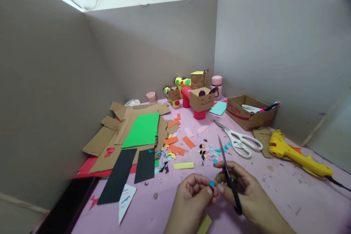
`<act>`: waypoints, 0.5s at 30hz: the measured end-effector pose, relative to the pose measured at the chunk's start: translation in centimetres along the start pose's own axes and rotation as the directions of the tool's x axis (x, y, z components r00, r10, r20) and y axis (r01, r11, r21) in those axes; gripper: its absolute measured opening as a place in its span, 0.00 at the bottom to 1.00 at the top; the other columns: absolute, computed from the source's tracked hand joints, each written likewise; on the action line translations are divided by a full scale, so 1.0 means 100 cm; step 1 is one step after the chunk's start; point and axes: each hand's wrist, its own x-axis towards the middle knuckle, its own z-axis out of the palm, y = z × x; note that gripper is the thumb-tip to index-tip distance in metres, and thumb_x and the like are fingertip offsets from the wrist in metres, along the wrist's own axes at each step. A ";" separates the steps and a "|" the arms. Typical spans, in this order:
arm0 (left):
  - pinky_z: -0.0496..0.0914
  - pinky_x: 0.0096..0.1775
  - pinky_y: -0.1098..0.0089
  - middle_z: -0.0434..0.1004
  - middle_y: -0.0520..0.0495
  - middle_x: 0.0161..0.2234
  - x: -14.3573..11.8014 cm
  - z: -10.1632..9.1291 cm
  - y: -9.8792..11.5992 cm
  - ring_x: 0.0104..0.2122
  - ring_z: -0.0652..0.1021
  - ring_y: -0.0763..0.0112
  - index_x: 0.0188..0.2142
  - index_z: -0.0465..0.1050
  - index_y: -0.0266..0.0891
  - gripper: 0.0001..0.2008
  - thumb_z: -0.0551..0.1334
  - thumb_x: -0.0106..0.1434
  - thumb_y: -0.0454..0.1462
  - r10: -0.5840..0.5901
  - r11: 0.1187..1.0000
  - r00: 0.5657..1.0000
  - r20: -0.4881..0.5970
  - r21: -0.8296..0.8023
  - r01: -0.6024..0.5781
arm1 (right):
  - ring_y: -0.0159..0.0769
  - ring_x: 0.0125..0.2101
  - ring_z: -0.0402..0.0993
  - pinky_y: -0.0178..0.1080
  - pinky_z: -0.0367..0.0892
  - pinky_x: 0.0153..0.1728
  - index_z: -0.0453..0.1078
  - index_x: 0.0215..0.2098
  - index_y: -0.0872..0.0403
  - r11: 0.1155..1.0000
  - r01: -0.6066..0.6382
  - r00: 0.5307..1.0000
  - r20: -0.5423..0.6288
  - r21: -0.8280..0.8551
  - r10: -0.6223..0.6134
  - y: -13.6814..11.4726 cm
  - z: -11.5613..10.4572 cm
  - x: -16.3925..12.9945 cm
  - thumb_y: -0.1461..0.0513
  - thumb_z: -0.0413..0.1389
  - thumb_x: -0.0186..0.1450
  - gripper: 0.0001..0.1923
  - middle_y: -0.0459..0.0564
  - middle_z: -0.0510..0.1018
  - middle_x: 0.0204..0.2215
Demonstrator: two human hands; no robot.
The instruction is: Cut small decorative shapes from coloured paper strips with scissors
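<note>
Between the thumb and fingertips of my left hand (pixel 193 193) is pinched a small piece of blue paper (pixel 211 184). My right hand (pixel 242 186) is closed around black-handled scissors (pixel 231 186), whose blades point up and away from me. The fingertips of both hands almost meet at the paper piece. Just beyond them lie small blue, pink, yellow and black paper cuttings (pixel 211 152). A yellow paper strip (pixel 183 165) lies ahead of my left hand, and another yellow strip (pixel 204 224) is partly under it.
White scissors (pixel 238 139), a yellow glue gun (pixel 298 153) and a cardboard box (pixel 241 116) of pens stand to the right. Cardboard-headed animal figures (pixel 202 100) and a pink bottle (pixel 216 87) are at the back. Green paper (pixel 142 129) and black sheets (pixel 117 177) lie left.
</note>
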 end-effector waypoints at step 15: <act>0.63 0.33 0.71 0.75 0.49 0.26 -0.012 0.006 0.016 0.28 0.72 0.72 0.34 0.75 0.36 0.12 0.65 0.55 0.43 0.140 0.949 0.990 0.024 0.283 -0.141 | 0.32 0.21 0.69 0.34 0.64 0.24 0.70 0.37 0.52 1.000 -0.022 1.000 0.013 0.007 0.022 -0.002 -0.001 0.000 0.63 0.67 0.48 0.19 0.39 0.71 0.19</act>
